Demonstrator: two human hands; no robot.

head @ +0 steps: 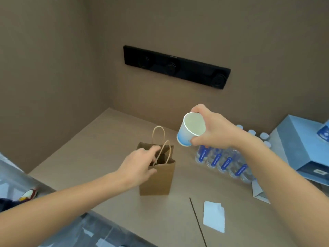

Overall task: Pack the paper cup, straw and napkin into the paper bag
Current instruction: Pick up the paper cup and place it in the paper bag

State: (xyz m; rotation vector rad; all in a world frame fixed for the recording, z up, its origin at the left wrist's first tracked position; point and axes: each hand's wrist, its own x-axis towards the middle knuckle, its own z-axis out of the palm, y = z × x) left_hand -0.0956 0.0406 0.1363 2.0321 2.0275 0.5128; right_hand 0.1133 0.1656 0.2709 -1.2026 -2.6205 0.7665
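Note:
A brown paper bag [156, 180] with twisted handles stands upright and open on the beige table. My left hand [137, 164] holds its near rim, fingers reaching into the mouth by the handle. My right hand [213, 129] grips a white and blue paper cup [190, 130] in the air, tilted, above and to the right of the bag. A thin dark straw [197, 221] lies on the table in front, with a white napkin [214, 217] flat just to its right.
Several water bottles [224, 161] with blue labels stand in a row right of the bag. A blue box [302, 145] sits at the far right. A black panel [176, 66] is on the back wall. The table's front edge runs lower left.

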